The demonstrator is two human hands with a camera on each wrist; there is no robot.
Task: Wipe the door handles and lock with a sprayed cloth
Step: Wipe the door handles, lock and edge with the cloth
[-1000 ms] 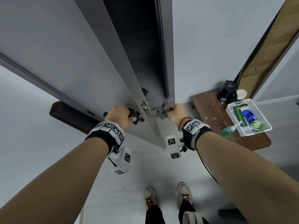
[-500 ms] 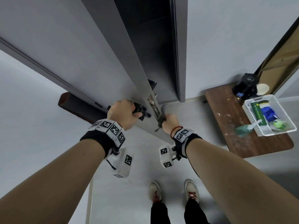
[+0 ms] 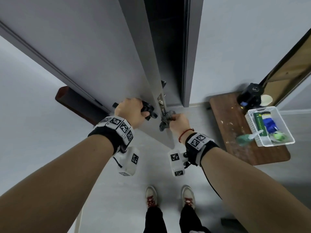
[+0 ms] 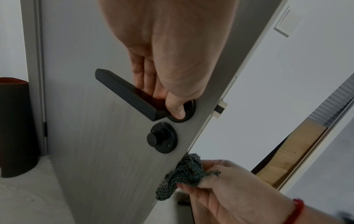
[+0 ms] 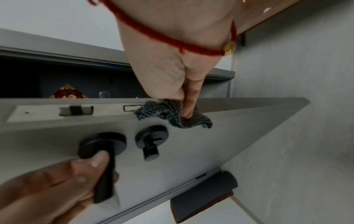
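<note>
My left hand (image 3: 130, 110) grips the black lever handle (image 4: 124, 92) on the near face of the grey door (image 3: 101, 56), thumb at its round base. Just below the handle sits the black thumb-turn lock (image 4: 161, 137). My right hand (image 3: 179, 122) pinches a dark speckled cloth (image 3: 165, 120) and presses it against the door's edge, under the metal lock plate (image 5: 57, 111). In the right wrist view the cloth (image 5: 172, 113) bunches over the edge beside the lock (image 5: 151, 142). The handle on the door's far side is mostly hidden.
A low wooden table (image 3: 235, 132) stands at the right, bearing a white basket (image 3: 291, 140), a green spray bottle (image 3: 245, 139) and a black object (image 3: 250, 95). A dark red roll (image 3: 75, 105) leans behind the door. My shoes (image 3: 151, 197) are on the grey floor.
My right hand has brought the cloth from the far side of the door onto the door's edge, below the lock plate. My left hand has kept its grip on the handle.
</note>
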